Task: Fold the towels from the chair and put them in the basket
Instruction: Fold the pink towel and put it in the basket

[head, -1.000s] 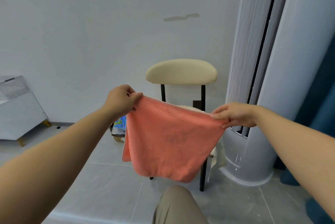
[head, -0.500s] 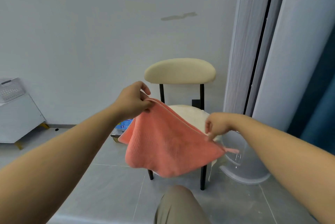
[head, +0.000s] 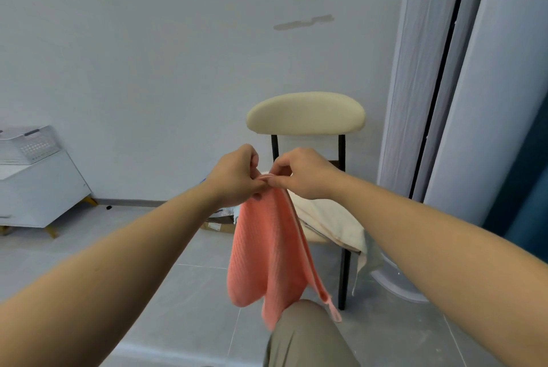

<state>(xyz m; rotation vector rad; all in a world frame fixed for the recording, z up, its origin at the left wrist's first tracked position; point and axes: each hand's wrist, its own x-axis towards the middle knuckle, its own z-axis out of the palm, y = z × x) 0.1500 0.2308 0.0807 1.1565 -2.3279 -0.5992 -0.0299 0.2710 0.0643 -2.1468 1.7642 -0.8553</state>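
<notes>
The pink towel (head: 267, 248) hangs doubled over from my grip, its top corners lying together between my two hands. My left hand (head: 237, 179) pinches the corners between thumb and curled fingers, and my right hand (head: 305, 173) pinches the same spot from the other side, knuckles almost touching the left. The cloth drops straight below the grip in long folds, and a small hanging loop (head: 335, 311) dangles at its lower right corner, just beside my knee (head: 305, 337). Directly behind the grip stands the chair (head: 305, 113), with a cream towel (head: 332, 218) draped over its seat below and right of my right hand. Far to the left of my left hand, the white basket (head: 28, 144) sits on a low white cabinet (head: 38, 188).
</notes>
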